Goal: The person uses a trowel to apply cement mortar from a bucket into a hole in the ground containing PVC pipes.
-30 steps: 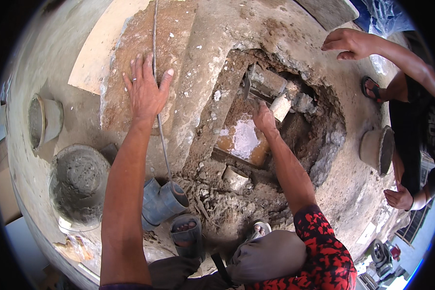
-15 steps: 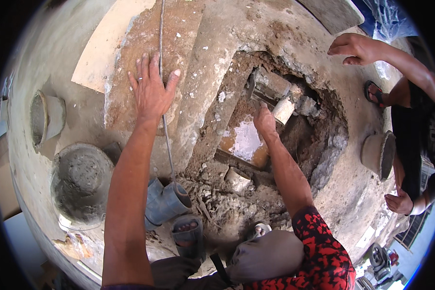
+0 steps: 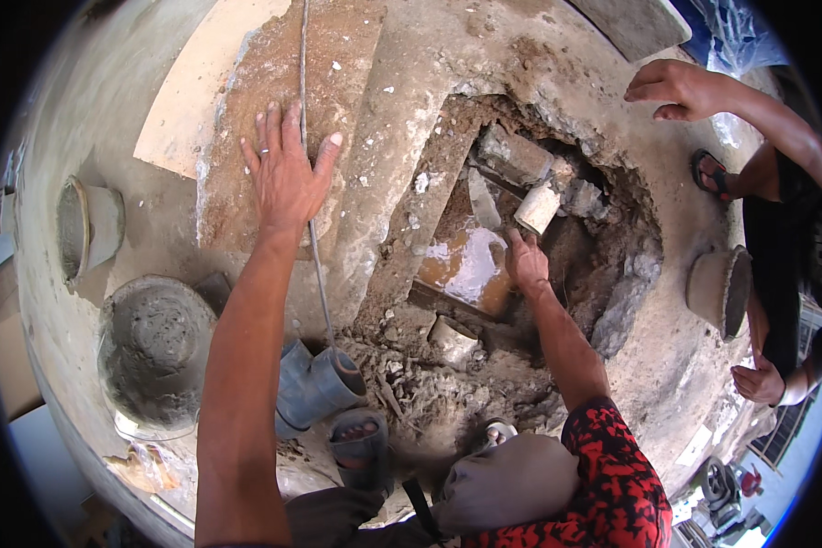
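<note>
My left hand (image 3: 288,183) rests flat with fingers spread on a brown, dirt-covered board (image 3: 247,205), beside a thin grey rod (image 3: 312,239). Down in the broken-out pit, my right hand (image 3: 528,260) is closed, apparently round the hidden handle of a trowel. The trowel's grey pointed blade (image 3: 483,199) extends from it toward the far wall of a chamber with muddy water (image 3: 470,265). Just beyond my right knuckles, a short whitish pipe (image 3: 538,208) juts out beside a concrete block (image 3: 515,155). Another pipe stub (image 3: 453,340) shows at the pit's near side.
A mortar tub (image 3: 155,352) and a bucket (image 3: 89,228) stand at the left. A blue-grey pipe fitting (image 3: 318,388) lies by my foot. Another person's hand (image 3: 676,89) hovers at the upper right, near another bucket (image 3: 717,292). Rubble edges the pit.
My right hand has drawn back toward me and slightly right, and the trowel blade now shows in full. My left hand has stayed on the board.
</note>
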The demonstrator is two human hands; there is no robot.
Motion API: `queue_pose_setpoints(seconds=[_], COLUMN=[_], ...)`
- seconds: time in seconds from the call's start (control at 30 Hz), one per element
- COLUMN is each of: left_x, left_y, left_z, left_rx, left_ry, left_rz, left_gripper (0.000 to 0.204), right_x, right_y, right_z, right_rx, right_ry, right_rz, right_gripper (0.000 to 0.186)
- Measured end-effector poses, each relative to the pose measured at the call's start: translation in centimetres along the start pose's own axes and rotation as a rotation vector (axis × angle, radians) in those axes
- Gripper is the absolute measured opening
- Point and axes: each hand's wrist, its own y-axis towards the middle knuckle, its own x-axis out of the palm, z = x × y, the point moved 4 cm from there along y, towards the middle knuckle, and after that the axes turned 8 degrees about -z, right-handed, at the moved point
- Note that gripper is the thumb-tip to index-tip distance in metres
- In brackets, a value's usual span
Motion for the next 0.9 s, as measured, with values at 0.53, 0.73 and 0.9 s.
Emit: queue_pose_setpoints(seconds=[0.53,0.73,0.9], left_x=[0.0,0.2,0.3], left_y=[-0.1,0.2,0.1], left_z=[-0.1,-0.1,0.4], left_rx=[0.004,-0.031,-0.026], left_ry=[0.011,0.002,0.013], left_rz=[-0.026,-0.064,-0.033], left_gripper=[0.073,0.073,0.069], right_x=[-2.8,1.0,2.8], right_y=[0.9,0.2,6.9], right_z=[-0.9,1.0,1.4], right_rx=[0.021,0.023,0.085], right_ry=[0.029,0.034,-0.185], right_rz=[0.082,0.050,-0.121], right_gripper=[0.033,0.030,0.029])
